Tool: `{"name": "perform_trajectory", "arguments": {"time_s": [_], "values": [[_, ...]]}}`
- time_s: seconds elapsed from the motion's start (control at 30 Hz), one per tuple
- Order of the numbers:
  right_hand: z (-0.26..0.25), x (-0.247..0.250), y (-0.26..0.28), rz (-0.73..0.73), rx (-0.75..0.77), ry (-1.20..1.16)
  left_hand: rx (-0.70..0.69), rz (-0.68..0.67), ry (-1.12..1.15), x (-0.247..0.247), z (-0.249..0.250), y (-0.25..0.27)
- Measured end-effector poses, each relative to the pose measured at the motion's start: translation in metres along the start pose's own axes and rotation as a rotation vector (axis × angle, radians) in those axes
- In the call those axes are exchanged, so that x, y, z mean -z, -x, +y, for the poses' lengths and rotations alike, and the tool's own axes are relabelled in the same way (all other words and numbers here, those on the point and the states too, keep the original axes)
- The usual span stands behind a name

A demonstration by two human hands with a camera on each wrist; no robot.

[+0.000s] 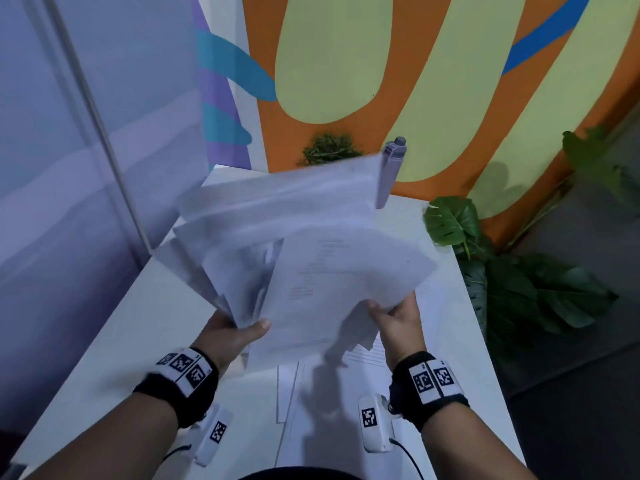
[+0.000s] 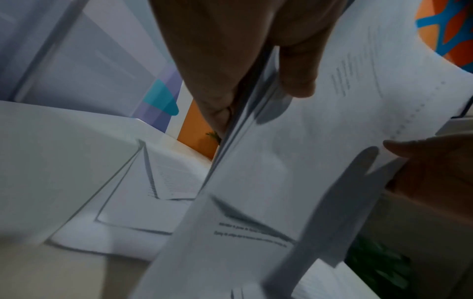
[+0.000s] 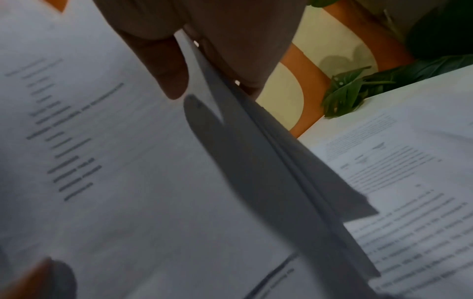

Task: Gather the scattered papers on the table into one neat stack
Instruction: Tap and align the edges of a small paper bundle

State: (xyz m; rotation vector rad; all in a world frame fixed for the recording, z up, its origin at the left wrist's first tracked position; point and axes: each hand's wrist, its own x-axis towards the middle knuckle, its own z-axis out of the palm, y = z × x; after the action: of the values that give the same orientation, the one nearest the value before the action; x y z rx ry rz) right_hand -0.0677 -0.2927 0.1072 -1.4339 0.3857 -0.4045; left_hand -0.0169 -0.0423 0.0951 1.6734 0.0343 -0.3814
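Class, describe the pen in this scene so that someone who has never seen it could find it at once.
Start at the white table and the fanned bundle of white printed papers held above it by the left hand and right hand. At the bundle's far right corner stands a lilac-grey capped pen, the only thing there that is not paper.

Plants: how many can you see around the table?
3. A small bushy plant behind the table's far edge, a big-leaved plant right of the table, and another leafy plant farther right. More may be hidden behind the papers.

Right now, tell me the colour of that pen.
Pale lilac-grey pen; head view shows it best.
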Motion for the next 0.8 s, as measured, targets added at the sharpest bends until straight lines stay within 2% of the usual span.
{"name": "perform_trajectory", "arguments": {"time_s": [0.13,0.23,0.4,0.53,0.6,0.7,0.8], "values": [[0.009,0.003,0.010,-0.115,-0.049,-0.027,0.029,-0.073,0.014,-0.006,-0.005,0.001],[0.005,0.004,0.011,-0.130,-0.052,-0.099,0.029,-0.087,0.044,-0.006,-0.004,-0.001],[0.002,0.001,0.005,-0.123,-0.130,-0.201,-0.013,-0.001,0.130,-0.003,-0.007,-0.005],[-0.006,-0.016,0.008,-0.145,-0.095,-0.170,-0.069,0.144,0.130,-0.015,-0.001,-0.001],[-0.016,-0.024,0.012,-0.119,-0.091,-0.201,-0.091,0.169,0.151,-0.019,0.006,-0.002],[-0.020,-0.025,0.010,-0.052,0.034,-0.106,-0.170,0.170,0.133,-0.015,0.015,-0.008],[-0.018,-0.021,0.008,-0.067,0.289,0.051,-0.239,0.188,0.096,-0.009,0.018,-0.010]]}}
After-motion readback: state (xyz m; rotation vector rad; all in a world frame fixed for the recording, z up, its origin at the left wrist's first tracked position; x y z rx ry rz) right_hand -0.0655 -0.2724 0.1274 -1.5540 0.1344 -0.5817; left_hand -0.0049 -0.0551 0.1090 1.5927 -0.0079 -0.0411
